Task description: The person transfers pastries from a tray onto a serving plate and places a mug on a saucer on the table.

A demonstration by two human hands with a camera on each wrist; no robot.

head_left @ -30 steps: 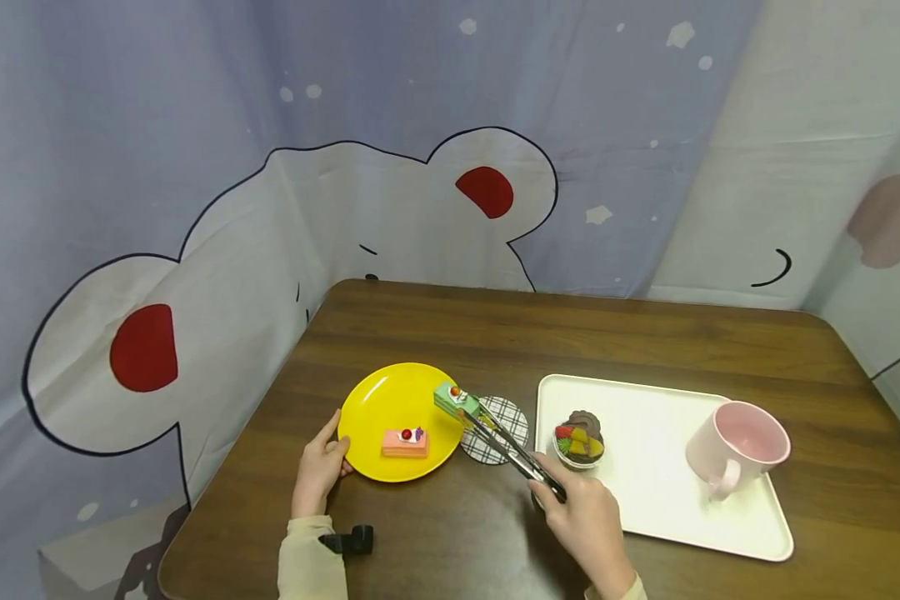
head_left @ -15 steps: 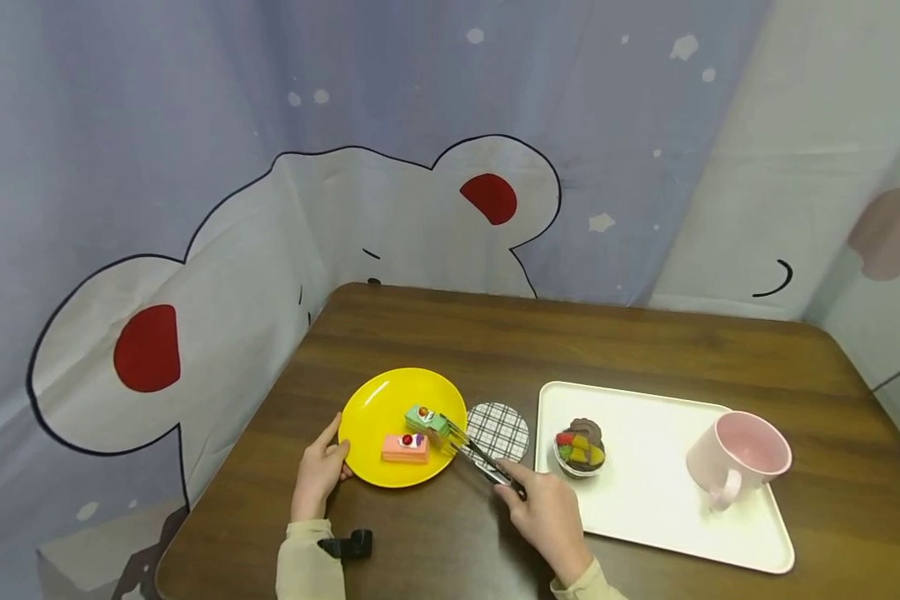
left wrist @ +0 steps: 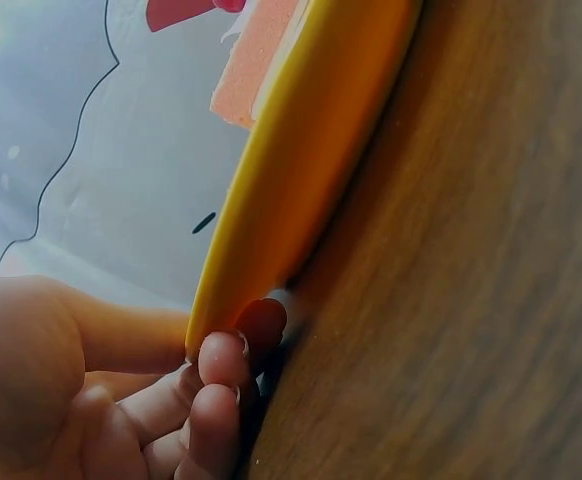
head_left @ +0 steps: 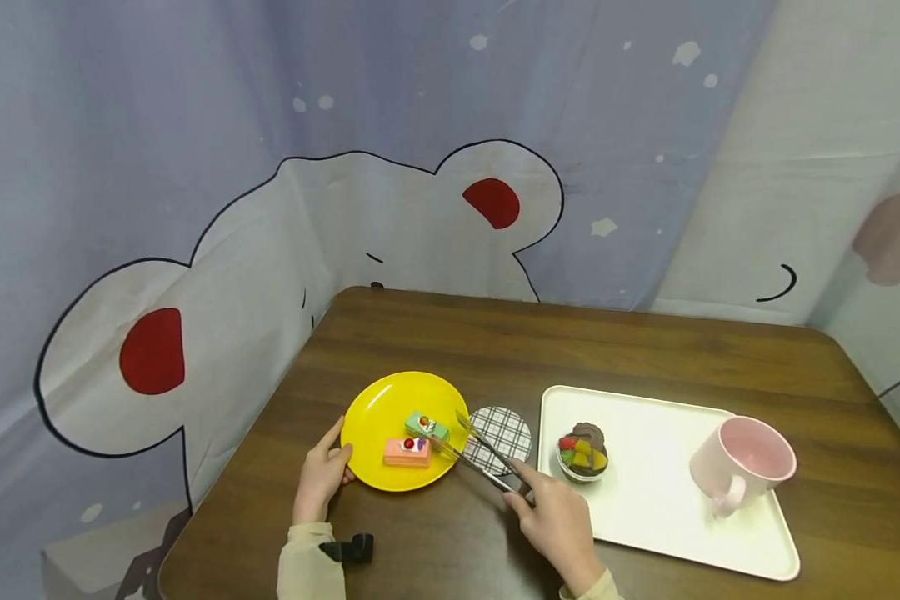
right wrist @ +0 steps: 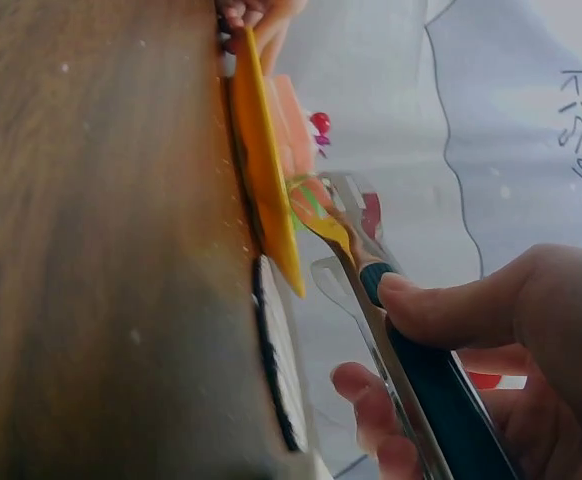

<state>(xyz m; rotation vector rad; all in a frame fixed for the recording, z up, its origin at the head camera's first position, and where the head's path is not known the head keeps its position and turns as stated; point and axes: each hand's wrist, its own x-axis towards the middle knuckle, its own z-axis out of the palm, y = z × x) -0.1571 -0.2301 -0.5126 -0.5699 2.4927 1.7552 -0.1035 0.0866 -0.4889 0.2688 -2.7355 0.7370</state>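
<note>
My left hand [head_left: 322, 475] pinches the left rim of a yellow plate [head_left: 375, 417], thumb on top and fingers beneath, as the left wrist view shows. On the plate lie a pink toy cake slice [head_left: 401, 456] with a cherry and, just behind it, a green toy cake slice [head_left: 425, 426]. My right hand [head_left: 558, 517] grips metal tongs [head_left: 487, 475] by their dark handles [right wrist: 441, 400]. The tong arms are spread apart. One tip overlaps the right end of the green slice in the head view; the other stands over the plate's right rim.
A round plaid coaster [head_left: 512, 432] lies right of the plate, partly under the tongs. Further right, a cream tray [head_left: 660, 492] bears a fruit-topped chocolate cupcake [head_left: 583, 454] and a pink mug [head_left: 727, 467]. A printed curtain [head_left: 390, 217] hangs behind the wooden table [head_left: 607, 346].
The tongs carried the green slice left from over the coaster onto the plate, then spread and let it go. My left hand has kept its hold on the plate.
</note>
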